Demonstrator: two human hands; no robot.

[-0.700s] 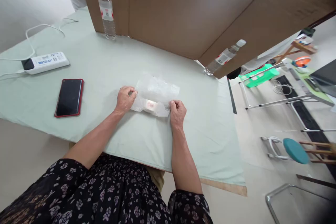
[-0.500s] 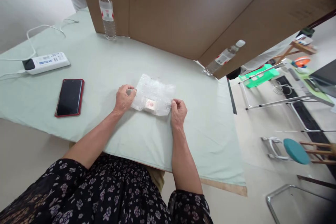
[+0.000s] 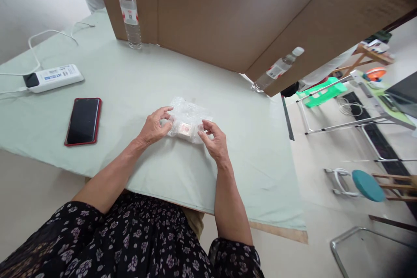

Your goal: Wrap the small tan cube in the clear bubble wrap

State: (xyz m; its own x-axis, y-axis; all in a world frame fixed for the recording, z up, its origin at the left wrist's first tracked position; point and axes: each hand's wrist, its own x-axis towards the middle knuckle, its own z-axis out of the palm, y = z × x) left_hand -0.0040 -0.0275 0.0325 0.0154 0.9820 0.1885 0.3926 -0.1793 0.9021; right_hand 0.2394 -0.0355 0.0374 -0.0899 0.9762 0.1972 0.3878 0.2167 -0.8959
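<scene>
Both hands, left hand (image 3: pixel 153 128) and right hand (image 3: pixel 213 141), pinched a crumpled clear plastic packet (image 3: pixel 189 120) mid-frame on the pale green bench (image 3: pixel 137 82), well clear of its edges.

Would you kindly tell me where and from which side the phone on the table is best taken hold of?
Grip the phone across its two long edges, coming from above. It lies flat, screen up, on the green cloth, clear of the power strip and both hands, so probably only its thin sides offer the fingers a hold.
</scene>
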